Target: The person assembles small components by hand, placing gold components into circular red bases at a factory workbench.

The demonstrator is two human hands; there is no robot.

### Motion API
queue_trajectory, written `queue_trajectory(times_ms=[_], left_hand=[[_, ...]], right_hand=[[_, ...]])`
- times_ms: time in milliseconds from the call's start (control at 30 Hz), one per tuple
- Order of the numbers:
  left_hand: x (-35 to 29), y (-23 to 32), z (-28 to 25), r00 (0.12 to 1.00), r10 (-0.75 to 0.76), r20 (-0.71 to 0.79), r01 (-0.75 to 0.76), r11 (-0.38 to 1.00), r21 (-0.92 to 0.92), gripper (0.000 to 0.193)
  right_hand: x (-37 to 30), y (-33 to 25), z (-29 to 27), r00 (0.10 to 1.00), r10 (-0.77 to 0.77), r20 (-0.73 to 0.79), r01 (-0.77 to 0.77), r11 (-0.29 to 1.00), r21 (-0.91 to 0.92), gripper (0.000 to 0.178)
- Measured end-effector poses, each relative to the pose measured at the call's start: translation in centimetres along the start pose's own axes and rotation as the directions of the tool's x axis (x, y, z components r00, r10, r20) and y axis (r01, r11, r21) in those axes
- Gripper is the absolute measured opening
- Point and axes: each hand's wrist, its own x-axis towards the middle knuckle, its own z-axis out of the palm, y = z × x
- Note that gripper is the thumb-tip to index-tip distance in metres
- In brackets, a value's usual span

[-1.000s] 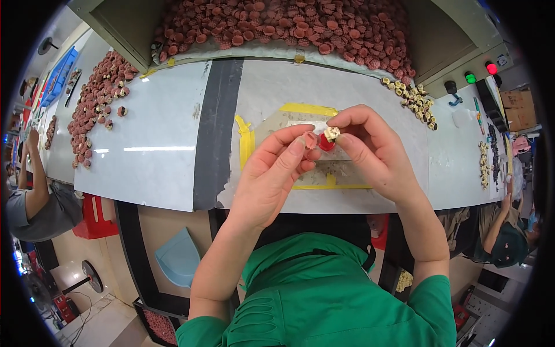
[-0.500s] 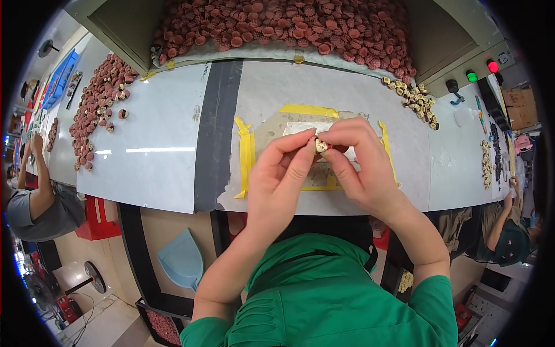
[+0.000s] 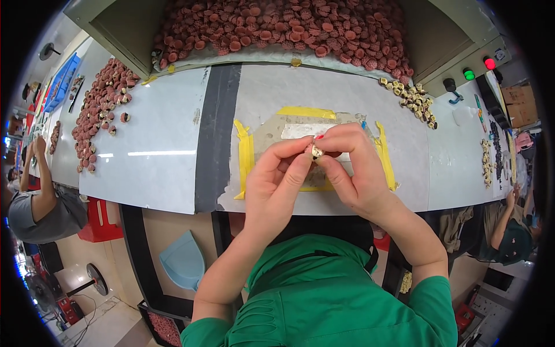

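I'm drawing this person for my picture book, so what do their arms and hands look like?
The left hand and right hand wear no gloves, and I can't see any rings. The forearms are uncovered, with no watch or bracelet showing. The short sleeves are green, like the rest of the top. There's a row of curved lines by the left shoulder.

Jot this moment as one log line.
left hand's grip: pinching cream piece | right hand's grip: same piece | far side: reddish cups
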Motion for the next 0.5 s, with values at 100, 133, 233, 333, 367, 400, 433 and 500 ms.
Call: queue_trajectory(times_ms=[100, 133, 233, 333, 367, 400, 433, 500], left_hand=[[0.5, 0.4, -0.2, 0.997, -0.061, 0.053, 0.064, 0.996, -0.059, 0.031], [0.6, 0.4, -0.3, 0.992, -0.085, 0.09, 0.092, 0.993, -0.072, 0.036], [0.5, 0.6, -0.3, 0.992, -0.094, 0.087, 0.099, 0.993, -0.057, 0.047], [0.5, 0.6, -0.4, 0.989, -0.123, 0.083, 0.13, 0.988, -0.085, 0.051], [0.5, 0.5, -0.6, 0.985, -0.142, 0.1, 0.153, 0.981, -0.117, 0.053], [0.6, 0.7, -0.5, 0.985, -0.14, 0.102, 0.151, 0.982, -0.116, 0.053], [0.7, 0.9, -0.4, 0.981, -0.161, 0.111, 0.169, 0.984, -0.065, 0.052], [0.8, 1.4, 0.1, 0.976, -0.182, 0.12, 0.185, 0.983, -0.014, 0.051]], right_hand=[[1.0, -0.6, -1.4, 0.995, -0.074, 0.069, 0.081, 0.99, -0.113, 0.028], [1.4, -0.8, -1.7, 0.994, -0.048, 0.098, 0.058, 0.994, -0.098, 0.027], [2.0, -1.2, -2.0, 0.978, -0.007, 0.209, 0.017, 0.999, -0.043, 0.023], [2.1, -0.7, -2.5, 0.967, 0.005, 0.256, -0.006, 1.0, 0.003, 0.021], [2.1, -0.4, -2.7, 0.967, 0.004, 0.254, -0.005, 1.0, 0.001, 0.021], [2.2, 0.0, -2.7, 0.969, -0.025, 0.247, 0.029, 1.0, -0.011, 0.022], [2.3, 0.1, -2.8, 0.969, -0.055, 0.24, 0.062, 0.998, -0.024, 0.023], [2.2, -0.1, -2.9, 0.966, -0.07, 0.249, 0.089, 0.994, -0.065, 0.023]])
